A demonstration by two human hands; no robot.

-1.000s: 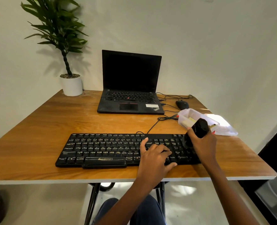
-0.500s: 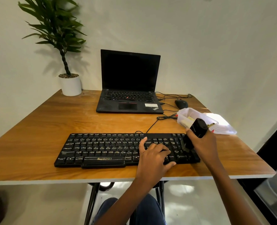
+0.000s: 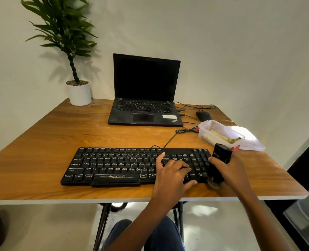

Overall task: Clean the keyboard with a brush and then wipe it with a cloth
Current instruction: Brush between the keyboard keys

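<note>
A black keyboard (image 3: pixel 117 165) lies near the front edge of the wooden table (image 3: pixel 59 138). My left hand (image 3: pixel 173 173) rests on its right half with fingers spread over the keys. My right hand (image 3: pixel 231 171) grips a black brush (image 3: pixel 220 160) upright at the keyboard's right end. The brush's lower tip touches the keyboard's front right corner. A yellowish cloth (image 3: pixel 218 136) lies inside a clear plastic box (image 3: pixel 206 129) behind my right hand.
An open black laptop (image 3: pixel 144 105) stands at the back of the table, with a black mouse (image 3: pixel 203 115) and cables to its right. A potted plant (image 3: pixel 77 91) fills the back left corner. The box's clear lid (image 3: pixel 249 140) lies by the right edge.
My right hand has drawn the brush down toward the keyboard's front right corner. My left hand stays on the keys.
</note>
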